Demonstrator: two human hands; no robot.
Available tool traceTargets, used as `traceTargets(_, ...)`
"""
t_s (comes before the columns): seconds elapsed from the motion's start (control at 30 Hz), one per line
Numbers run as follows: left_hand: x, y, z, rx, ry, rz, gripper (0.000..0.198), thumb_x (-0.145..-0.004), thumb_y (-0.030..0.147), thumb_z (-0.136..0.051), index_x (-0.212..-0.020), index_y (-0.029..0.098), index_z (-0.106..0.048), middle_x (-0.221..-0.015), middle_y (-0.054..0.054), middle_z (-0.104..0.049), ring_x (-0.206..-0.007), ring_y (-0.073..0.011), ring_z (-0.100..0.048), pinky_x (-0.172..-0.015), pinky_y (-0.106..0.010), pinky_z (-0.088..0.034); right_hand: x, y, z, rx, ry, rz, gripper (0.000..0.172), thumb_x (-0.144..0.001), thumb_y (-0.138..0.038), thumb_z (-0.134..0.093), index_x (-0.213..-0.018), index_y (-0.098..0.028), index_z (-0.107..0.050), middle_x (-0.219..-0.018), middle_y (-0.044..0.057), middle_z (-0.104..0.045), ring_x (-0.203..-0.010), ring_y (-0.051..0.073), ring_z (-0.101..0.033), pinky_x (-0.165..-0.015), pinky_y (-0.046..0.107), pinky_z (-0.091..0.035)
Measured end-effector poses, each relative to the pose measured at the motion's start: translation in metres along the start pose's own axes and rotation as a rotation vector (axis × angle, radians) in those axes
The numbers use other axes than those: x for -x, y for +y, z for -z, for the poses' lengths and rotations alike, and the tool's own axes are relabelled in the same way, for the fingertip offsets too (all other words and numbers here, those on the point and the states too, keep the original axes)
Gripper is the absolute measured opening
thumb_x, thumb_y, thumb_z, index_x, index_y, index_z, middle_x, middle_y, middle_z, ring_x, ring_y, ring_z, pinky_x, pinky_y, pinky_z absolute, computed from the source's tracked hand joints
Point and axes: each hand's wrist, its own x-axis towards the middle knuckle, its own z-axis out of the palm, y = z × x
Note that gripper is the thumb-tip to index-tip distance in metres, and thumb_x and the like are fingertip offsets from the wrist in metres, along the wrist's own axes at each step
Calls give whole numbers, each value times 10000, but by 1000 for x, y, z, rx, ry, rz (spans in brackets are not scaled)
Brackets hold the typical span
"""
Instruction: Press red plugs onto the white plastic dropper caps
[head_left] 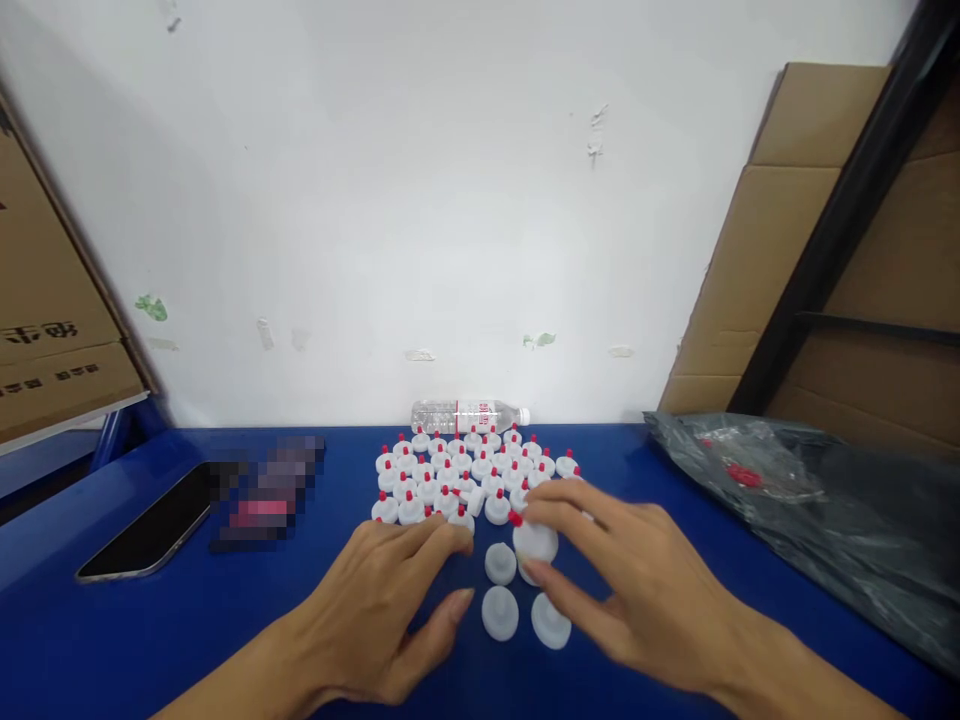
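Many white round caps with red tips [411, 508] stand in a cluster on the blue table [300, 610]. My right hand [615, 570] holds a white cap with a red tip [535, 542] between thumb and fingers, tilted, above the front right of the cluster. My left hand [397, 600] is at the cluster's front edge, thumb and fingers apart, its fingertips beside the nearest red-tipped caps. Between the hands lie white caps without red tips: one [500, 564] nearer the cluster, another [500, 613] in front of it, and a third [551, 620] to the right.
A clear bottle [469, 415] lies behind the cluster against the white wall. On the left are a black phone [154, 525] and a pixelated item [270, 495]. A dark plastic bag [840, 530] with a clear bag of red pieces [742, 474] lies right. Cardboard [757, 270] leans behind.
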Motion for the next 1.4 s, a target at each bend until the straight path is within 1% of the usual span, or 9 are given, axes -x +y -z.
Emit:
traceTargets(0.13,1,5,-4,-17,27,16,264,-983,353,-463,-1218,235,-448,-926,-6,-696,-698,-196,-690,-611,-320,-423,5,-13,-13,-14,5,116,188,-1014,-274,-565,-1189,-211,-595,-1085,35,-743,-816,169,-739,-596,261,-514)
traceTargets(0.27,1,12,-9,-3,-51,-26,63,-1006,279,-430,-1060,256,-453,-858,12,-669,-652,-189,-654,-565,-312,-400,3,-21,-16,38,5,209,133,-1016,-227,-544,-1103,-183,-633,-979,45,-744,-771,174,-735,-593,260,-532)
traceTargets(0.37,3,16,-11,45,-82,-42,95,-1017,202,-363,-983,256,-433,-817,13,-638,-636,-176,-612,-573,-308,-399,2,-21,-16,65,0,223,154,-1040,-262,-519,-1095,-183,-639,-982,47,-737,-760,176,-729,-567,269,-527)
traceTargets(0.53,6,17,-15,68,-121,10,121,-1040,314,-398,-943,254,-437,-818,12,-619,-629,-177,-579,-576,-313,-376,3,-19,-17,103,-34,250,171,-1049,-290,-512,-1078,-187,-645,-936,43,-718,-716,175,-711,-530,278,-509)
traceTargets(0.67,2,17,-15,95,-156,26,182,-1083,275,-319,-947,250,-437,-831,10,-613,-620,-169,-546,-558,-308,-341,3,-17,-19,53,-48,223,139,-1040,-264,-535,-1035,-181,-646,-922,34,-723,-729,173,-716,-551,279,-510)
traceTargets(0.9,-5,17,0,388,-286,87,286,-1108,291,-254,-963,237,-495,-899,10,-633,-731,-151,-557,-682,-288,-406,1,-18,-18,-29,-10,229,216,-1067,-311,-543,-1183,-155,-638,-1088,22,-776,-707,137,-740,-516,276,-495)
traceTargets(1.07,-3,18,3,525,-267,283,438,-1113,440,-230,-849,222,-503,-860,7,-617,-798,-155,-554,-793,-264,-443,2,-19,-15,140,69,344,261,-1099,-245,-466,-1185,-93,-661,-1163,76,-774,-621,117,-719,-433,285,-471)
traceTargets(1.2,-4,12,2,581,-230,414,483,-1107,441,-208,-716,222,-390,-640,36,-464,-620,-140,-466,-627,-252,-406,3,-1,-7,256,138,394,292,-1080,-111,-402,-1233,-105,-650,-1272,105,-727,-638,104,-721,-474,267,-497)
traceTargets(1.4,-6,1,-4,206,-245,204,303,-1027,221,-324,-729,219,-379,-686,25,-521,-586,-136,-456,-594,-291,-330,1,23,-4,302,182,150,245,-1026,-124,-522,-1226,-171,-656,-1308,86,-710,-955,181,-753,-761,285,-589)
